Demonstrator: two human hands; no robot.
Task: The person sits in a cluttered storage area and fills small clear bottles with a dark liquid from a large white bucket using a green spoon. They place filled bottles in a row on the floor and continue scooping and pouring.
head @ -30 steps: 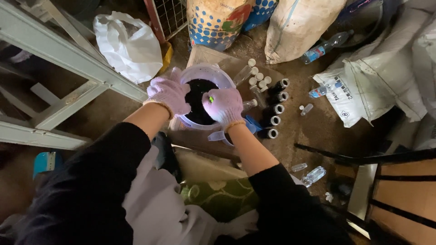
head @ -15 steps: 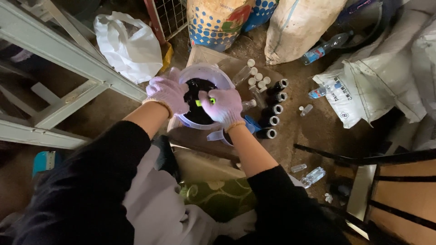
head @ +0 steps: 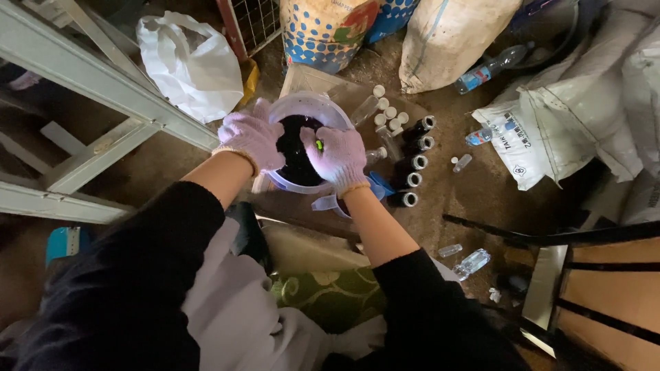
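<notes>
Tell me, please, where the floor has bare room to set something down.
Bare floor lies between the white frame and the bowl, and between the dark bottles and the printed sack. Beside the bowl, bottles and caps crowd.

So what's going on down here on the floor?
A person in pale knit gloves is working over a clear plastic tub of dark liquid. The left hand grips the tub's rim, and the right hand holds a small green-tipped tool in the liquid. A row of dark filled bottles lies just right of the tub.
</notes>
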